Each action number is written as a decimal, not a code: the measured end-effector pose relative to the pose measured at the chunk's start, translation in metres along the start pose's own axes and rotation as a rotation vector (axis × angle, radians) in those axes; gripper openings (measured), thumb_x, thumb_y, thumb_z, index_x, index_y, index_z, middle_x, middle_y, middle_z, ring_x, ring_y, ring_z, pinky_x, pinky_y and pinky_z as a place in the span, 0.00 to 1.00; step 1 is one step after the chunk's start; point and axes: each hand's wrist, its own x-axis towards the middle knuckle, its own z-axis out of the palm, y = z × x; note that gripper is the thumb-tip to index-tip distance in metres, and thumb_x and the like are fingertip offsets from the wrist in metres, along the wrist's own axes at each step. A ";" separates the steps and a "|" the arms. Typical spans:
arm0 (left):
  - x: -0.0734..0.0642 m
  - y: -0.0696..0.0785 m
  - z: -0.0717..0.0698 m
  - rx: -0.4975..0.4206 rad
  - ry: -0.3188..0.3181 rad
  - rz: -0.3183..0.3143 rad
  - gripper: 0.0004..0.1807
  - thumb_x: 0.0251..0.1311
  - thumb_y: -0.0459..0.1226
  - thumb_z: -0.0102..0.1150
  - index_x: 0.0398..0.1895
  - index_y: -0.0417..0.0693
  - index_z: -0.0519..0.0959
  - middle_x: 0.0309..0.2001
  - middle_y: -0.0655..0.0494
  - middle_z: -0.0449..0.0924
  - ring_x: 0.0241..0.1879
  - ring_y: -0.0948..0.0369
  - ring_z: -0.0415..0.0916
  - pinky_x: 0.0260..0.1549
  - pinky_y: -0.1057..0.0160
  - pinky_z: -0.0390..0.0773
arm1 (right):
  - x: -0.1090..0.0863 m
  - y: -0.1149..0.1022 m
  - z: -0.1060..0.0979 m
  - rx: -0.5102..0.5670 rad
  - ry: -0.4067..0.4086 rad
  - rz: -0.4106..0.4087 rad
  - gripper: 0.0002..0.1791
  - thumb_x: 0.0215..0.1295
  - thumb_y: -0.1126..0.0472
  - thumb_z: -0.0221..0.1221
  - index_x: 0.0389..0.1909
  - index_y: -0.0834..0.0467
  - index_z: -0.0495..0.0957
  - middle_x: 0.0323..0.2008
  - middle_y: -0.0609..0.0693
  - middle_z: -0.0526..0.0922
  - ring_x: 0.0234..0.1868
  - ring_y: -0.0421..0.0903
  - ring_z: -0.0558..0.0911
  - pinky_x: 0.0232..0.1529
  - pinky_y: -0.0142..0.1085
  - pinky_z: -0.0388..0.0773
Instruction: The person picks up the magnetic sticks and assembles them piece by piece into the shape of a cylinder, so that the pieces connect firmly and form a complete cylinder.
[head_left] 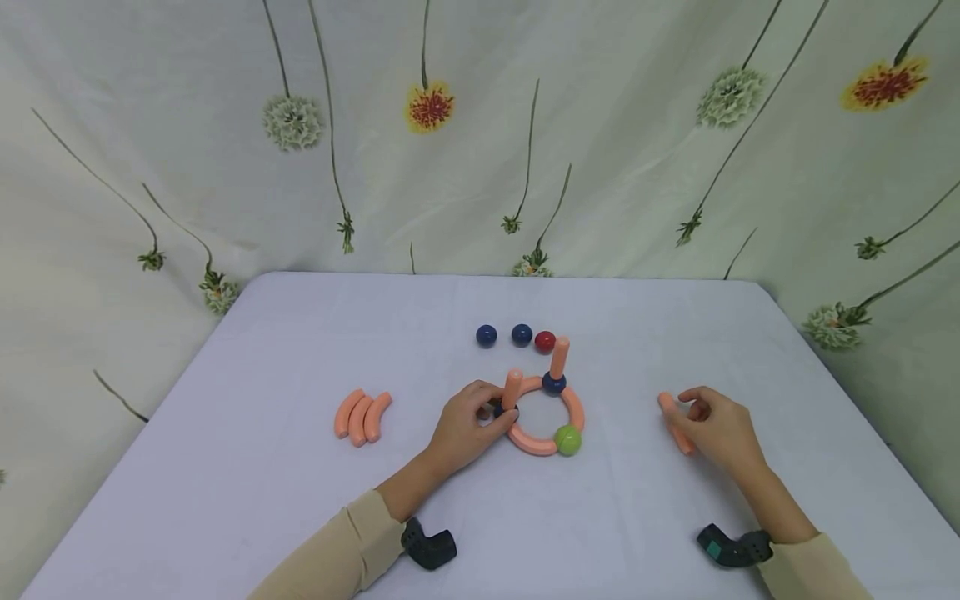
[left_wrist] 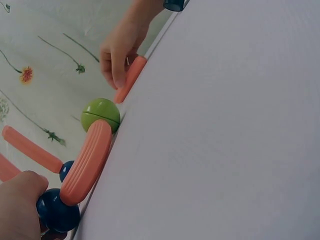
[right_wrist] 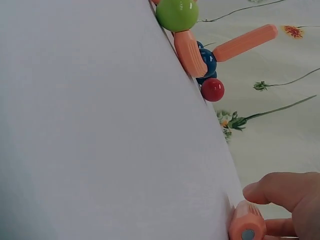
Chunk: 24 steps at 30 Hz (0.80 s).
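A ring of curved orange rods [head_left: 533, 445] joined by balls lies mid-table. Its green ball [head_left: 568, 440] is at the near right, and a blue ball [head_left: 554, 383] at the far side carries an upright orange rod [head_left: 560, 358]. My left hand [head_left: 461, 427] grips the ring's left blue ball [left_wrist: 58, 210] between thumb and fingers; a second orange rod [head_left: 512, 390] stands up from it. Off to the right, my right hand [head_left: 722, 432] pinches a separate orange rod [right_wrist: 247, 222] lying at the tabletop, its end showing a grey metal disc.
Behind the ring sit two loose blue balls [head_left: 487, 336] and a red ball [head_left: 545, 342]. Several curved orange rods [head_left: 360, 418] lie side by side left of my left hand. A flowered cloth [head_left: 600, 167] hangs beyond the far edge of the white table [head_left: 300, 333].
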 end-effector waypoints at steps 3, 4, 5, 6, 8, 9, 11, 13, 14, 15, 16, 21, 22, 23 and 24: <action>0.000 0.000 0.000 0.006 0.002 -0.003 0.11 0.57 0.38 0.68 0.41 0.45 0.83 0.39 0.57 0.80 0.35 0.63 0.74 0.34 0.65 0.76 | 0.000 0.001 0.002 -0.013 -0.021 0.013 0.22 0.63 0.54 0.64 0.46 0.69 0.76 0.26 0.51 0.76 0.27 0.46 0.72 0.26 0.36 0.69; 0.000 -0.001 0.001 0.008 0.002 -0.002 0.11 0.57 0.38 0.68 0.41 0.44 0.83 0.39 0.57 0.80 0.35 0.63 0.74 0.34 0.65 0.76 | 0.000 0.001 0.002 -0.015 -0.025 0.014 0.22 0.63 0.54 0.64 0.46 0.69 0.76 0.26 0.51 0.76 0.27 0.46 0.72 0.26 0.36 0.69; 0.000 -0.001 0.001 0.011 0.003 0.001 0.11 0.57 0.38 0.68 0.41 0.44 0.83 0.39 0.57 0.80 0.35 0.63 0.74 0.34 0.65 0.76 | 0.000 0.001 0.003 -0.018 -0.026 0.013 0.22 0.62 0.54 0.64 0.46 0.69 0.76 0.26 0.51 0.76 0.27 0.46 0.72 0.26 0.36 0.68; 0.000 -0.001 0.001 0.015 0.005 0.004 0.11 0.57 0.38 0.68 0.42 0.44 0.83 0.39 0.57 0.80 0.35 0.63 0.74 0.34 0.65 0.76 | 0.000 0.002 0.003 -0.020 -0.028 0.011 0.22 0.62 0.54 0.65 0.45 0.69 0.76 0.26 0.51 0.75 0.27 0.46 0.71 0.26 0.36 0.68; 0.000 -0.001 0.000 0.021 0.011 0.010 0.11 0.57 0.38 0.68 0.42 0.44 0.83 0.39 0.57 0.80 0.35 0.63 0.74 0.33 0.66 0.76 | 0.000 0.002 0.004 -0.020 -0.030 0.009 0.21 0.61 0.55 0.65 0.45 0.69 0.76 0.25 0.51 0.75 0.26 0.46 0.71 0.26 0.35 0.67; 0.000 -0.001 0.000 0.022 0.015 0.013 0.11 0.57 0.37 0.68 0.42 0.43 0.83 0.39 0.56 0.80 0.34 0.63 0.74 0.33 0.66 0.76 | 0.000 0.002 0.005 -0.019 -0.030 0.007 0.21 0.61 0.55 0.65 0.44 0.69 0.76 0.25 0.51 0.74 0.26 0.45 0.71 0.25 0.35 0.67; 0.000 -0.001 0.000 0.024 0.022 0.020 0.11 0.56 0.37 0.68 0.42 0.43 0.83 0.39 0.56 0.80 0.34 0.63 0.75 0.33 0.66 0.76 | 0.001 0.002 0.006 -0.020 -0.027 0.006 0.21 0.61 0.55 0.66 0.44 0.69 0.76 0.24 0.50 0.74 0.25 0.45 0.70 0.25 0.34 0.67; 0.000 -0.001 0.000 0.021 0.029 0.023 0.11 0.56 0.36 0.68 0.41 0.43 0.83 0.38 0.56 0.80 0.34 0.62 0.75 0.33 0.66 0.76 | 0.001 0.002 0.006 -0.019 -0.028 0.004 0.20 0.61 0.55 0.65 0.43 0.69 0.76 0.23 0.50 0.73 0.24 0.45 0.70 0.24 0.34 0.66; 0.000 -0.001 0.000 0.022 0.030 0.022 0.11 0.56 0.36 0.68 0.41 0.43 0.83 0.38 0.56 0.80 0.34 0.63 0.75 0.33 0.66 0.76 | 0.001 0.002 0.007 -0.018 -0.029 0.005 0.20 0.61 0.56 0.65 0.42 0.69 0.76 0.23 0.50 0.73 0.24 0.45 0.70 0.24 0.35 0.66; 0.000 -0.001 0.001 0.025 0.032 0.022 0.11 0.56 0.36 0.68 0.41 0.43 0.83 0.38 0.56 0.80 0.34 0.63 0.75 0.33 0.66 0.77 | 0.000 0.003 0.007 -0.020 -0.031 0.006 0.19 0.62 0.56 0.65 0.42 0.69 0.76 0.23 0.50 0.73 0.24 0.45 0.70 0.24 0.35 0.66; 0.000 -0.001 0.001 0.030 0.034 0.022 0.11 0.56 0.36 0.68 0.41 0.43 0.83 0.38 0.56 0.80 0.34 0.63 0.75 0.33 0.66 0.77 | 0.000 0.003 0.008 -0.019 -0.033 0.008 0.19 0.62 0.56 0.65 0.41 0.69 0.75 0.23 0.50 0.73 0.23 0.45 0.70 0.23 0.35 0.66; -0.001 -0.001 0.002 0.048 0.037 0.022 0.11 0.56 0.35 0.69 0.41 0.43 0.82 0.37 0.57 0.80 0.34 0.63 0.75 0.32 0.66 0.77 | -0.001 0.004 0.009 -0.011 -0.043 0.017 0.18 0.62 0.57 0.65 0.40 0.69 0.75 0.21 0.50 0.72 0.22 0.45 0.70 0.21 0.34 0.65; -0.001 -0.001 0.002 0.049 0.037 0.022 0.11 0.56 0.35 0.68 0.41 0.43 0.83 0.37 0.57 0.80 0.34 0.64 0.75 0.32 0.66 0.77 | -0.001 0.004 0.009 -0.008 -0.043 0.019 0.18 0.62 0.57 0.65 0.40 0.68 0.75 0.21 0.50 0.72 0.22 0.45 0.70 0.21 0.34 0.65; -0.001 -0.001 0.002 0.048 0.037 0.022 0.11 0.56 0.35 0.68 0.41 0.43 0.83 0.37 0.57 0.80 0.34 0.63 0.75 0.32 0.66 0.77 | -0.001 0.004 0.009 -0.008 -0.044 0.020 0.18 0.62 0.57 0.65 0.40 0.68 0.75 0.21 0.50 0.72 0.22 0.45 0.70 0.21 0.34 0.65; -0.001 -0.001 0.002 0.048 0.036 0.022 0.10 0.56 0.35 0.68 0.41 0.44 0.83 0.37 0.57 0.80 0.34 0.64 0.75 0.32 0.66 0.77 | -0.001 0.004 0.009 -0.008 -0.044 0.022 0.18 0.62 0.57 0.65 0.40 0.68 0.75 0.21 0.50 0.72 0.22 0.45 0.70 0.21 0.34 0.65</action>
